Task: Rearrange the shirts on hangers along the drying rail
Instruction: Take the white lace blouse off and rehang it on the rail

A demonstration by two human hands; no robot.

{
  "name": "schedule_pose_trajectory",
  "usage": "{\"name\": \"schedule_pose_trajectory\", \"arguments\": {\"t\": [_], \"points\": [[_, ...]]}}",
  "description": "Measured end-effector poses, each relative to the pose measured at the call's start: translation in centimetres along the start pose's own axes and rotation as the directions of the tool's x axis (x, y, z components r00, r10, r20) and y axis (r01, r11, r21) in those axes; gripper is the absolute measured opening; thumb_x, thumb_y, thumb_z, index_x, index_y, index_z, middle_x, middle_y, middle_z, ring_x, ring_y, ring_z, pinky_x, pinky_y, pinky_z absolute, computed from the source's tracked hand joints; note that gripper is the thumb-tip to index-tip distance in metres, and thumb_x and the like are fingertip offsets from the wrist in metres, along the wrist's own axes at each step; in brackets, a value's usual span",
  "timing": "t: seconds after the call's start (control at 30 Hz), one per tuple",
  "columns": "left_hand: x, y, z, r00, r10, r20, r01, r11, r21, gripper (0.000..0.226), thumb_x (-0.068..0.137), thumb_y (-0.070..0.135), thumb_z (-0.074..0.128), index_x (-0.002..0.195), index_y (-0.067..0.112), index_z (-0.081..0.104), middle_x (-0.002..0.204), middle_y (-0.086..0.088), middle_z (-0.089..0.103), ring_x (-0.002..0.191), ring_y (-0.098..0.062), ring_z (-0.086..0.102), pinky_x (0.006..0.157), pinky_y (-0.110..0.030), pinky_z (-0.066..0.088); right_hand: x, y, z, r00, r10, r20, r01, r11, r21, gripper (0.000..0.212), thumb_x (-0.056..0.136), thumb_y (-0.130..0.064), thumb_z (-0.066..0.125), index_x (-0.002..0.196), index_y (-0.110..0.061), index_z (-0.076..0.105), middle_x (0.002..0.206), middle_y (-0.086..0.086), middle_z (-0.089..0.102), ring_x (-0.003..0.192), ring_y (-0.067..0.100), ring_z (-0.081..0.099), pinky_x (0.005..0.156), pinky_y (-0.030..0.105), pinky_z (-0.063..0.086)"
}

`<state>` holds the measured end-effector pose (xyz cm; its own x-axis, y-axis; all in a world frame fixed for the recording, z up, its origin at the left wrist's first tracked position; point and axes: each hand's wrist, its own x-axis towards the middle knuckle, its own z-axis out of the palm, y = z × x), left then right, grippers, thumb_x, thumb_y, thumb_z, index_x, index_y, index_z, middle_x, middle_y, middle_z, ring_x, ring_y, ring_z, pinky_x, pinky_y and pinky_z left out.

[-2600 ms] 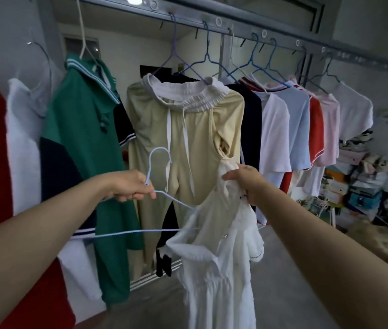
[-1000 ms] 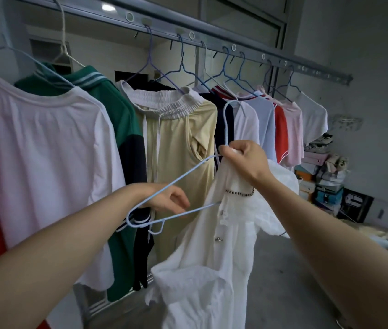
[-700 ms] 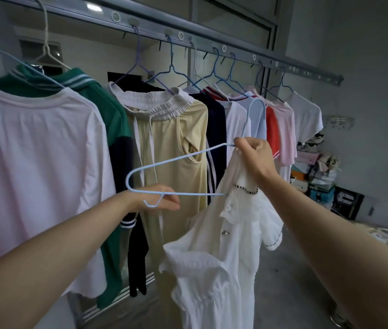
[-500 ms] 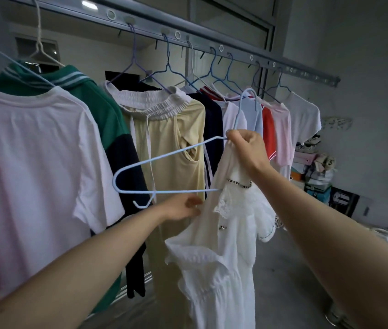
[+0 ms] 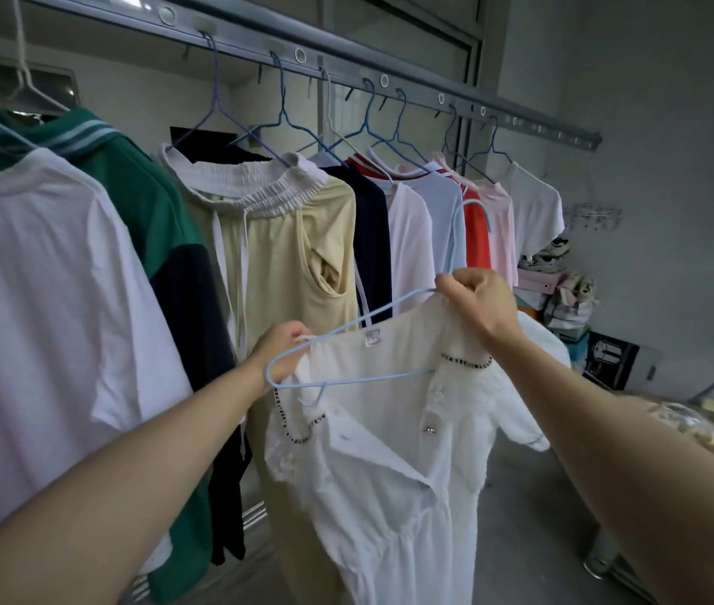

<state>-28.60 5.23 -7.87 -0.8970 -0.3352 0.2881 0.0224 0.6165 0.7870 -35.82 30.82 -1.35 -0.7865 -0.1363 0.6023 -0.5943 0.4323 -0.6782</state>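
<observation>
White blouse (image 5: 390, 451) hung below the rail (image 5: 346, 58), half-dressed on a pale blue hanger (image 5: 346, 377); the right hand (image 5: 477, 303) gripped its neck while the left hand (image 5: 285, 351) pinched fabric over the hanger's end to seat the shoulder.

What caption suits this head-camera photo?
Both hands, left and right, fit a white blouse onto a light blue hanger below the drying rail.

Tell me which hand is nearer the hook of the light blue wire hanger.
Right. The right hand grips the light blue wire hanger at its neck, directly below the hook. The left hand pinches the white collared blouse at the hanger's far shoulder end.
</observation>
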Motion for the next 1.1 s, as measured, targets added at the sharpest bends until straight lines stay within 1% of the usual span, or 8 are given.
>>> {"name": "schedule_pose_trajectory", "arguments": {"t": [0.27, 0.43, 0.67, 0.73, 0.83, 0.97, 1.03, 1.1], "points": [[-0.6, 0.5, -4.3, 0.999, 0.016, -0.039, 0.002, 0.91, 0.414, 0.024, 0.069, -0.001, 0.061, 0.072, 0.022, 0.059, 0.067, 0.006, 0.053, 0.074, -0.02, 0.054, 0.067, -0.028, 0.044, 0.1, 1.1, 0.8, 0.996, -0.009, -0.088, -0.013, 0.969, -0.247, 0.037, 0.07, -0.043, 0.051, 0.057, -0.016, 0.031, 0.055, 0.004, 0.027, 0.053, 0.02, 0.027, 0.05, 0.03, 0.022], [-0.7, 0.5, -5.1, 0.998, -0.044, -0.038, 0.054, 0.943, 0.328, 0.027, 0.072, -0.006, 0.05, 0.07, 0.018, 0.062, 0.081, -0.007, 0.065, 0.085, -0.026, 0.062, 0.07, -0.031, 0.046, -0.2, 0.2, 1.7, 0.985, -0.062, -0.16, 0.008, 0.948, -0.318, 0.041, 0.073, -0.04, 0.051, 0.055, -0.015, 0.024, 0.053, 0.005, 0.022, 0.053, 0.021, 0.023, 0.049, 0.03, 0.017], [-1.1, 3.5, -4.7, 0.989, -0.036, -0.147, 0.094, 0.906, 0.413, 0.036, 0.088, -0.003, 0.037, 0.107, 0.003, 0.068, 0.127, -0.018, 0.058, 0.117, -0.033, 0.053, 0.094, -0.032, 0.043, -0.7, -1.1, 4.3, 0.993, -0.037, -0.11, 0.008, 0.969, -0.249, 0.044, 0.082, -0.043, 0.054, 0.058, -0.016, 0.031, 0.056, 0.007, 0.031, 0.056, 0.022, 0.032, 0.051, 0.032, 0.025], [-1.1, 3.6, -6.0, 0.982, -0.046, -0.181, 0.123, 0.888, 0.443, 0.04, 0.086, -0.001, 0.035, 0.101, 0.01, 0.07, 0.133, -0.015, 0.055, 0.121, -0.034, 0.05, 0.099, -0.038, 0.044, -0.9, -1.6, 4.8, 0.995, -0.033, -0.097, 0.013, 0.98, -0.201, 0.046, 0.083, -0.043, 0.054, 0.057, -0.015, 0.029, 0.055, 0.005, 0.03, 0.056, 0.022, 0.034, 0.051, 0.031, 0.026], [-1.5, 4.6, -7.6, 0.963, -0.085, -0.255, 0.177, 0.914, 0.364, 0.042, 0.084, 0.001, 0.035, 0.086, 0.017, 0.074, 0.119, -0.012, 0.064, 0.11, -0.032, 0.056, 0.092, -0.035, 0.049, -1.4, -2.7, 5.6, 0.994, -0.075, -0.08, 0.057, 0.978, -0.202, 0.048, 0.084, -0.041, 0.054, 0.056, -0.014, 0.025, 0.052, 0.004, 0.028, 0.057, 0.023, 0.032, 0.05, 0.032, 0.024], [-2.9, 7.4, -6.8, 0.997, -0.079, 0.023, 0.069, 0.954, 0.291, 0.035, 0.09, -0.003, 0.038, 0.098, 0.005, 0.072, 0.092, -0.021, 0.07, 0.083, -0.021, 0.058, 0.069, -0.015, 0.042, -1.7, -4.7, 7.6, 0.993, -0.116, -0.014, 0.113, 0.984, -0.137, 0.044, 0.084, -0.04, 0.053, 0.059, -0.016, 0.027, 0.055, 0.003, 0.029, 0.055, 0.019, 0.03, 0.049, 0.032, 0.021], [-3.6, 8.3, -7.1, 0.972, -0.116, 0.205, 0.037, 0.935, 0.352, 0.035, 0.092, 0.001, 0.039, 0.114, 0.009, 0.066, 0.106, -0.001, 0.063, 0.1, -0.014, 0.053, 0.081, -0.02, 0.038, -1.5, -5.0, 8.5, 0.996, -0.089, 0.002, 0.088, 0.991, -0.1, 0.043, 0.084, -0.043, 0.053, 0.059, -0.016, 0.03, 0.056, 0.002, 0.032, 0.055, 0.018, 0.033, 0.05, 0.031, 0.022], [-3.9, 8.5, -8.5, 0.948, -0.139, 0.286, 0.041, 0.946, 0.321, 0.03, 0.089, 0.007, 0.046, 0.112, 0.015, 0.064, 0.106, 0.005, 0.057, 0.105, -0.012, 0.049, 0.088, -0.029, 0.04, -1.4, -5.2, 9.2, 0.995, -0.095, 0.021, 0.096, 0.994, -0.06, 0.045, 0.085, -0.046, 0.053, 0.059, -0.016, 0.033, 0.055, 0.001, 0.034, 0.056, 0.018, 0.037, 0.051, 0.032, 0.024]]}}
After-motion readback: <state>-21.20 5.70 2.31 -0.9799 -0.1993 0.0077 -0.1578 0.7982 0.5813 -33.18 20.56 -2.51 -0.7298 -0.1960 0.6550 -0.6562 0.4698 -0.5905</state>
